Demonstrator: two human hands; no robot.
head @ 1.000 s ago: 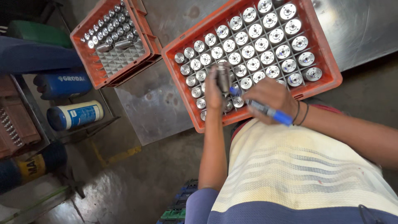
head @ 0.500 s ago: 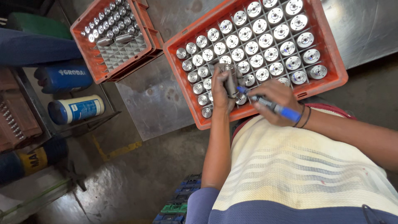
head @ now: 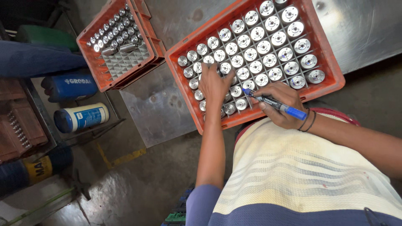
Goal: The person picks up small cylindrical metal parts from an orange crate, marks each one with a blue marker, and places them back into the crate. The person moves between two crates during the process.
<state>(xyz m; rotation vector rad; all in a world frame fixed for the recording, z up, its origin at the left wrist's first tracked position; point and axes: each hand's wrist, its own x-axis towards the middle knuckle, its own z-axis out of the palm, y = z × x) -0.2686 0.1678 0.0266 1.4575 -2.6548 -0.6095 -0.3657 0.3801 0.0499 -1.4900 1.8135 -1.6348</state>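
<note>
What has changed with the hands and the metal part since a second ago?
The left hand held one metal cylinder lifted above the crate; now it lies flat over the rows, and that cylinder is no longer visible in it. The right hand still grips the blue marker, tip toward the parts. The big orange crate and the smaller crate stayed put.

Left hand (head: pixel 214 86) covering several metal cylinders (head: pixel 250 54) in near orange crate (head: pixel 322 54); grasp beneath not visible. Crate's top corner cut by frame edge. Marker (head: pixel 274 103) barrel partly hidden inside right hand (head: pixel 281 104). Far crate (head: pixel 125 71) contents too small to tell.
</note>
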